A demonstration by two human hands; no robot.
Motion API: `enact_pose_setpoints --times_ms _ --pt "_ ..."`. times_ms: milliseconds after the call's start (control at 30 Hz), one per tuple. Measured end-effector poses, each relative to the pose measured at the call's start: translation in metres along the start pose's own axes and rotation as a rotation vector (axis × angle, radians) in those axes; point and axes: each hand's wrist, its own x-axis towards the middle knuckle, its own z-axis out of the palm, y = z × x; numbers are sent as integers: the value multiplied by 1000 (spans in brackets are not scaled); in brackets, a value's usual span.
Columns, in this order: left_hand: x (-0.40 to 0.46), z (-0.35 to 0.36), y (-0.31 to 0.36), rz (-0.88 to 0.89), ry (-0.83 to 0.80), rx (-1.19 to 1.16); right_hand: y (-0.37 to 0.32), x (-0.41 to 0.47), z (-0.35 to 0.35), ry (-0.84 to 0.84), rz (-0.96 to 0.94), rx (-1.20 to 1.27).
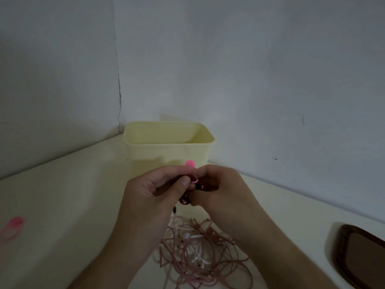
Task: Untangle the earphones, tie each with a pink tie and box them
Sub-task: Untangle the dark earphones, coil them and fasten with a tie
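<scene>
Pink tie (190, 163) pinched by left hand (155, 189) | right hand (218, 188) pinching dark earphone bundle (185, 200) | box (168, 147) just behind

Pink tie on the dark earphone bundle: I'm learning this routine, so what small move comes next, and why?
Probably cinch the pink silicone tie: both hands pinch the coiled dark earphone cable with the tie's round end free.
</scene>
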Motion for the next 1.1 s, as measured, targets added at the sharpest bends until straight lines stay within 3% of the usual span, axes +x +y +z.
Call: enact_pose_setpoints --times_ms 167,467,733,1000,1100 --pt "2 -4 -4 21 -30 62 1 1 -2 77 10 -4" --pt "3 -3 -7 8 55 89 1 3 -1 87 27 71" --pt "3 -5 -3 6 55 98 -3 3 -2 37 83 276" --pt "4 -6 -4 0 52 108 -4 2 -2 -7 70 334" --pt "4 -5 -3 -9 59 87 -5 -1 -2 -26 36 251"
